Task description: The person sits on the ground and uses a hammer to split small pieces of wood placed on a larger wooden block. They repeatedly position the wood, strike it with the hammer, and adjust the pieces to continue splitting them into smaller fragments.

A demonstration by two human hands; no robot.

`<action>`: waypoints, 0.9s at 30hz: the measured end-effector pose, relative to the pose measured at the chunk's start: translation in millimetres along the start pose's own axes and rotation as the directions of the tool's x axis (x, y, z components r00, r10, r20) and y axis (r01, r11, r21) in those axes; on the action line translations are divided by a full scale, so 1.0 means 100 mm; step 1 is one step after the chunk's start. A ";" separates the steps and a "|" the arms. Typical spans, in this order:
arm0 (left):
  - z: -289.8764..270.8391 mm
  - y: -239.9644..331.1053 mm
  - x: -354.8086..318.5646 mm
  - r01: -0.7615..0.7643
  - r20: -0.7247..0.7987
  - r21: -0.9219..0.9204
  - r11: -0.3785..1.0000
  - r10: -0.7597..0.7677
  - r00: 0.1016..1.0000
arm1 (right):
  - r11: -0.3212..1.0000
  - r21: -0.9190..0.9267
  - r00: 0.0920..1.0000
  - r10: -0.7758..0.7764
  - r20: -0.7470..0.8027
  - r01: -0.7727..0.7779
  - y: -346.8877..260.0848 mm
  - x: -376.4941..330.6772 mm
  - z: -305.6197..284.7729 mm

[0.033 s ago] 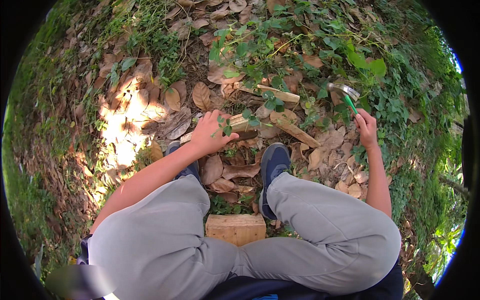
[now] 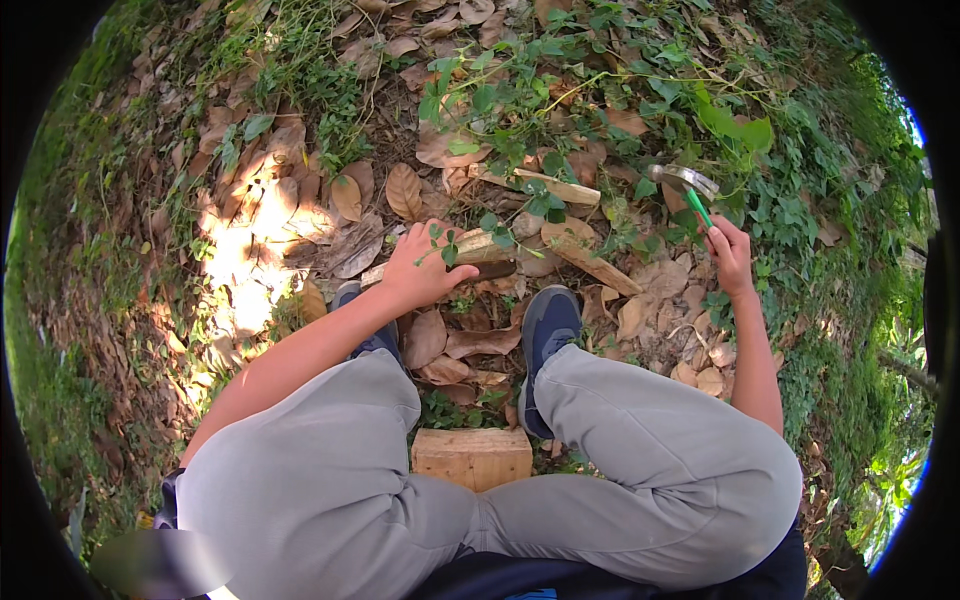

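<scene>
Steadying a split wood strip [image 2: 478, 247] with the left hand [image 2: 425, 268] on the leaf-strewn ground [image 2: 355, 245], hammer [image 2: 697, 203] held well apart at right.
The strip lies just beyond the shoes [image 2: 550, 325]; the left fingers spread over its far side, thumb apart on the near, though how tightly they close I cannot tell; the right hand [image 2: 730, 258] wraps the hammer's green handle; good practice would be keeping fingers clear of the hammer head, a firm grip low on the handle, and the vine leaves [image 2: 489, 221] brushed off for a clear view; other wood pieces [image 2: 592, 262] lie near, to the right.
</scene>
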State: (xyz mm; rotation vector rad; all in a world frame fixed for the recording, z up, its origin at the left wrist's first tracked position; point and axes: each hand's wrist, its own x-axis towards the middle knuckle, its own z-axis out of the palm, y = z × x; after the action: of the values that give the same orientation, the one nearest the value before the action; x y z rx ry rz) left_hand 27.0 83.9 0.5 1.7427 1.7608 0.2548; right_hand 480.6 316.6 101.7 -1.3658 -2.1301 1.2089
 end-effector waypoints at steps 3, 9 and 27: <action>0.05 0.03 -0.03 0.047 -0.042 0.118 0.992 -0.043 0.998 | 0.986 0.133 0.995 0.097 0.039 -0.102 -0.42 0.12 0.19; -0.12 0.12 -0.03 0.099 0.073 0.027 0.995 -0.100 0.992 | 0.853 -0.508 0.990 -0.072 0.118 0.123 -1.17 0.46 0.35; 0.03 -0.02 -0.03 -0.002 -0.018 0.033 0.999 0.002 1.000 | 0.778 -0.628 0.995 0.057 0.081 0.007 -1.22 1.29 1.10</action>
State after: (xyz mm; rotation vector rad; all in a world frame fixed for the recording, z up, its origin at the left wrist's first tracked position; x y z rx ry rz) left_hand 27.0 80.5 -1.8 1.7704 1.7854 0.2445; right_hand 275.7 353.6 115.0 -1.6078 -2.7401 0.5691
